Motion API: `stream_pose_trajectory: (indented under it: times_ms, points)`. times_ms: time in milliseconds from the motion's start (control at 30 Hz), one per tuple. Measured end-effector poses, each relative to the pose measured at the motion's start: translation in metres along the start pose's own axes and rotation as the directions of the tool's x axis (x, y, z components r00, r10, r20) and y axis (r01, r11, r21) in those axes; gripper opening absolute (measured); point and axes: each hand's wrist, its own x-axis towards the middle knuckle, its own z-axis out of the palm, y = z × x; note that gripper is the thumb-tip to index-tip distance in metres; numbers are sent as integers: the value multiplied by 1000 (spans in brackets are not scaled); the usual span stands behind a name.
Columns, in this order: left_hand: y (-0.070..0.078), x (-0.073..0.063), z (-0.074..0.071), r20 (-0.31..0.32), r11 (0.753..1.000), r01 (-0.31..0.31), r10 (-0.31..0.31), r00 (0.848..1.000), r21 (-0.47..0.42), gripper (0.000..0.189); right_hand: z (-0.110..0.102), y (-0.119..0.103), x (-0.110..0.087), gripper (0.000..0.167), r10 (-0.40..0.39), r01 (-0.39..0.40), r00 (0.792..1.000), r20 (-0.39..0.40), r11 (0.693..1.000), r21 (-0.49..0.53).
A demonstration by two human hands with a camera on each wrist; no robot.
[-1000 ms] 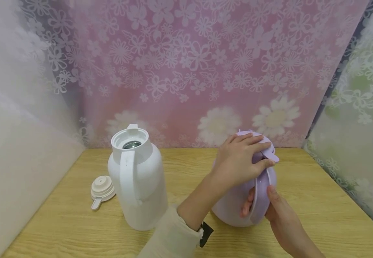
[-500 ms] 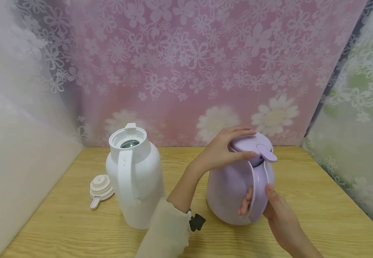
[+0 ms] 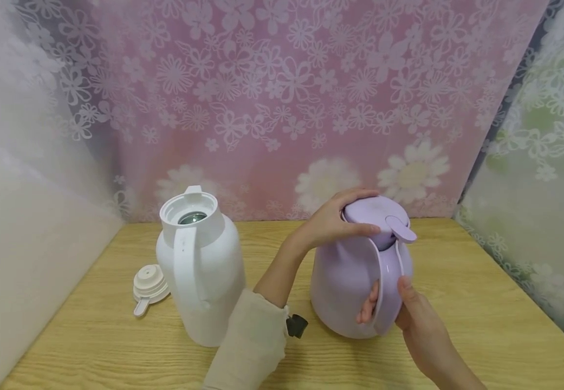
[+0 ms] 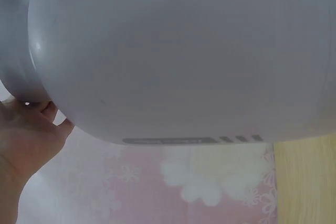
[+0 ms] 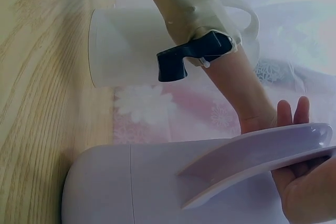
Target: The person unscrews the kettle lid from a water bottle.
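Lilac jug (image 3: 342,287), dark print (image 4: 170,141), left wrist view only

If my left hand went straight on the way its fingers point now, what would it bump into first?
The lid of the lilac jug: it lies directly ahead, between the fingers and thumb of your left hand. They seem to touch its edge, though depth is unclear.

Lilac jug (image 3: 337,287) upright on wooden table (image 3: 481,303), lid (image 3: 370,209) on top.
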Motion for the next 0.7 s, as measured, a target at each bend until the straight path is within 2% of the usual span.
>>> stream_pose_trajectory:
  times_ms: [233, 400, 533, 700]
  points:
    - [7, -5, 4, -64, 999, 17, -14, 998, 49, 66, 3, 0, 1, 53, -42, 42, 999, -9, 999, -11]
    - [12, -10, 11, -149, 993, 80, -67, 987, 84, 68, 4, -1, 0, 52, -39, 39, 999, -15, 999, 0]
    - [23, -13, 20, -247, 984, 144, -114, 962, 104, 71, 5, -2, 0, 52, -43, 43, 999, -13, 999, 6]
    - [36, -16, 32, -365, 964, 216, -147, 919, 155, 75, 5, -3, 0, 51, -54, 54, 998, -11, 999, 2]
